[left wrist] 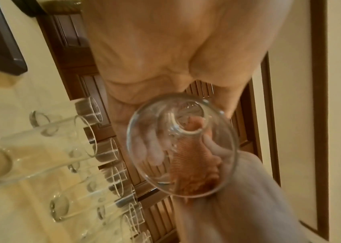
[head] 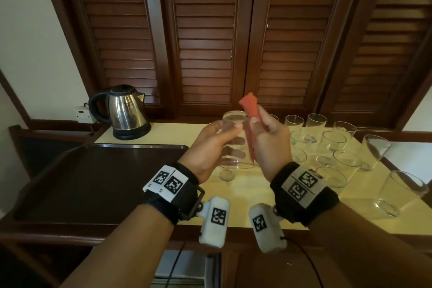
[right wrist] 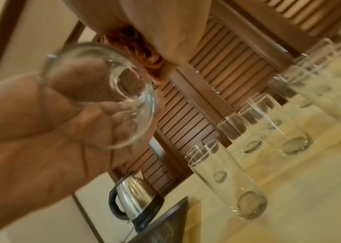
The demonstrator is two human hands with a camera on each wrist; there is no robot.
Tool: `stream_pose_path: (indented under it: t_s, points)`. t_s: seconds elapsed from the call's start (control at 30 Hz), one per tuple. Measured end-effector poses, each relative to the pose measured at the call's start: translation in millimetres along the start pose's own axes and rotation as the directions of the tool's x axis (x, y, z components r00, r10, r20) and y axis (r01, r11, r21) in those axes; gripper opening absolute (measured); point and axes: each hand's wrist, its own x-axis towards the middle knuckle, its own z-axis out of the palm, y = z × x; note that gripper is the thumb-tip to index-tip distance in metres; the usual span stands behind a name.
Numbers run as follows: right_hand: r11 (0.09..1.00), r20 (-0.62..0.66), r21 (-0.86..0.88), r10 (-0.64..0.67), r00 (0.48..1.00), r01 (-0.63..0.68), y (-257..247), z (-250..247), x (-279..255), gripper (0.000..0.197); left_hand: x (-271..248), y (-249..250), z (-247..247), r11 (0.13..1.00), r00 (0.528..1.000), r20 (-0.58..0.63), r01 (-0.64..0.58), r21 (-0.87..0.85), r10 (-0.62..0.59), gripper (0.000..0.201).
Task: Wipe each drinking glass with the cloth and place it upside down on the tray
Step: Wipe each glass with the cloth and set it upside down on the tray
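A person's left hand (head: pixel 210 145) grips a clear drinking glass (head: pixel 235 140) in mid-air above the yellow countertop (head: pixel 257 194), fingers and thumb curled round its wall, base up and mouth toward the wrist. The right hand (head: pixel 271 138) pinches an orange cloth (head: pixel 251 110) against the glass's side, fingers closed on the fabric. A dark tray (head: pixel 93 170) to the left shows no glasses on the part in view; a cluster of upright glasses (head: pixel 332 145) waits at right, near an electric kettle (head: pixel 124 110) at the back. The glass looks thin-walled, light, rigid and smooth, likely slippery and easily chipped at the rim; a hold round the mid-wall seems safest, while the soft cloth gives way and moulds to the curve.
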Motion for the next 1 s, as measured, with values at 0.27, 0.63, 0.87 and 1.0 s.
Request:
stream_pose_path:
  t_s: [0.27,0.63,0.87,1.0]
  points:
    - [1.0,0.023,0.027,0.008,1.0,-0.009,2,-5,-3,0.043,-1,1,5,1.0,1.0,-0.017,0.023,0.021,-0.023,0.037]
    - [1.0,0.068,-0.01,0.021,0.997,-0.02,6,-2,-16,0.039,1,-3,7,0.999,0.985,-0.166,-0.053,0.008,0.054,0.039]
    - [1.0,0.028,-0.014,0.016,0.999,-0.016,8,-1,-13,0.04,-2,-7,3,1.0,0.993,-0.12,-0.016,-0.008,0.015,0.044]
    - [0.997,0.086,-0.073,0.004,0.996,0.002,7,6,-23,0.043,-4,-2,2,0.997,0.991,-0.127,0.038,-0.061,-0.046,0.043]
